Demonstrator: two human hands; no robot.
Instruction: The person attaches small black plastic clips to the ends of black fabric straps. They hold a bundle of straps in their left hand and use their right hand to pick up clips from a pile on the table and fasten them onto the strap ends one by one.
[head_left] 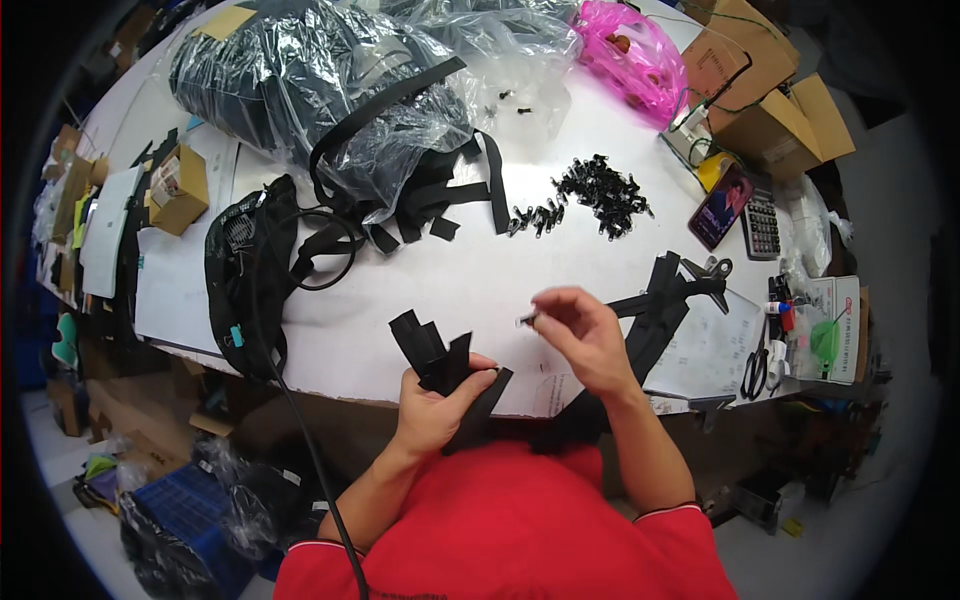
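Left hand point(430, 418) closed on a bundle of black webbing strips point(424, 348), at the near edge of the white table point(340, 325). Right hand point(592, 345), raised beside it, pinches a small dark piece point(526, 320) in its fingertips, seemingly, too tiny to name from here. Farther back lies a heap of small black parts point(605, 198).

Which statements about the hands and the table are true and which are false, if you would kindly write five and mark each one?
1. The left hand holds black strips. True.
2. The right hand is empty. False: it pinches a small dark piece.
3. The phone lies left of the calculator. True.
4. The pink bag lies by the person's elbow. False: it lies at the table's far side.
5. Small black parts lie in a loose pile. True.
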